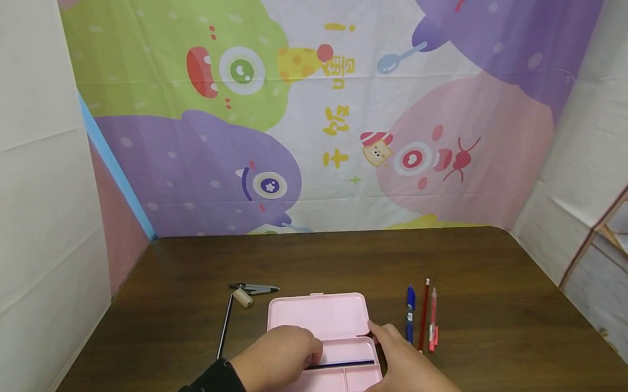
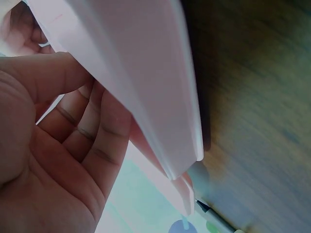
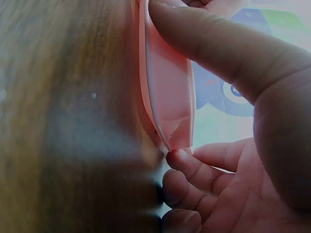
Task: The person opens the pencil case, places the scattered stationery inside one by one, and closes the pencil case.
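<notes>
A pink pencil case [image 1: 319,315] lies with its lid folded back on the table, its tray divided into compartments. Inside the tray is a dark, thin pencil [image 1: 347,363], lying crosswise. My left hand [image 1: 279,356] reaches over the left side of the tray and pinches this pencil near its left end; its fingertips are partly hidden behind the case wall in the left wrist view. On the right side, my right hand [image 1: 405,364] grips the case, thumb at the front corner and fingers along the side toward the hinge.
Left of the case lie a black pencil [image 1: 225,327], a beige eraser [image 1: 242,298] and a grey compass [image 1: 257,289]. To the right are a blue pen [image 1: 410,311], a dark red pencil [image 1: 424,314] and a pink pen [image 1: 432,322]. A cartoon-printed cloth [image 1: 346,206] hangs behind the brown table [image 1: 480,270].
</notes>
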A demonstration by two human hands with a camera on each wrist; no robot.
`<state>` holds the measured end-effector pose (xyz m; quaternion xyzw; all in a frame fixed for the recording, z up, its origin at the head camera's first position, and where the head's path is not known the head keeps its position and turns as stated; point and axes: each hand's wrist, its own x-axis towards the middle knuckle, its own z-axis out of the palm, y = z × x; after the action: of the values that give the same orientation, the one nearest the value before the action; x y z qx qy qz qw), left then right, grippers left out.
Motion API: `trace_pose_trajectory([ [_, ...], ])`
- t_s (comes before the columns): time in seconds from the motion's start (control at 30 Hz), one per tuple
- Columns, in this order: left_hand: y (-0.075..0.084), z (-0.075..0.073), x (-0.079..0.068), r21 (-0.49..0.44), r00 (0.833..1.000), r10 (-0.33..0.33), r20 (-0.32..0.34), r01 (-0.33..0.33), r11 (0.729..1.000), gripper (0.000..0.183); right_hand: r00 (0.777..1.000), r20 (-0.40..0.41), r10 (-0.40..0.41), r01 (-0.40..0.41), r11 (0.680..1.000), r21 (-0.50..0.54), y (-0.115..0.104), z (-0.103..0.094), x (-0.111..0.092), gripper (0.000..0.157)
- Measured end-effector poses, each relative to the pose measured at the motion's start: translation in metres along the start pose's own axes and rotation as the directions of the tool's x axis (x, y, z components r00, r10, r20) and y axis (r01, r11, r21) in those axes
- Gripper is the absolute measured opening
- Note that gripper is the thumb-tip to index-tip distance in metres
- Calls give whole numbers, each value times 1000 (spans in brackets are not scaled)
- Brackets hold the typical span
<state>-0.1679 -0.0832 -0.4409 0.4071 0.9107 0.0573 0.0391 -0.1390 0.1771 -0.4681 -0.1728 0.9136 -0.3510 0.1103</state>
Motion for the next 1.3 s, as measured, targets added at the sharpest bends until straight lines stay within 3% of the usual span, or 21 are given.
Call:
trace_pose_trajectory([
  [0.17, 1, -1, 0, -8, 1000, -1, 1, 1, 1000, 17, 999, -32, -10, 11, 1000, 22, -1, 2, 0, 118],
  [0.33, 2, -1, -1, -9, 1000, -6, 2, 6, 1000, 19, 997, -75, -5, 7, 1000, 28, -1, 5, -2, 104],
  [0.7, 1, -1, 0, -28, 999, -25, 26, 26, 999, 18, 997, -60, -44, 41, 998, -46, -2, 3, -2, 91],
  [0.8, -2, -5, -4, -55, 1000, -29, -7, 29, 998, 12, 998, -58, -28, 25, 999, -46, -2, 3, -2, 91],
  [0.93, -14, -14, -15, -141, 993, -86, -75, 75, 987, 9, 999, -51, -10, 8, 999, -53, -1, 2, -2, 91],
  [1.03, -27, -21, -25, -180, 973, -194, -122, 170, 969, 10, 998, -62, -23, 19, 998, -56, -2, 2, -2, 93],
  [1.1, -35, -25, -31, -182, 948, -284, -146, 256, 949, 9, 997, -67, -27, 23, 998, -57, -2, 2, -1, 94],
  [1.3, -60, -30, -48, -154, 833, -532, -152, 511, 845, 21, 999, -48, -11, 8, 999, -46, 0, 2, -2, 96],
])
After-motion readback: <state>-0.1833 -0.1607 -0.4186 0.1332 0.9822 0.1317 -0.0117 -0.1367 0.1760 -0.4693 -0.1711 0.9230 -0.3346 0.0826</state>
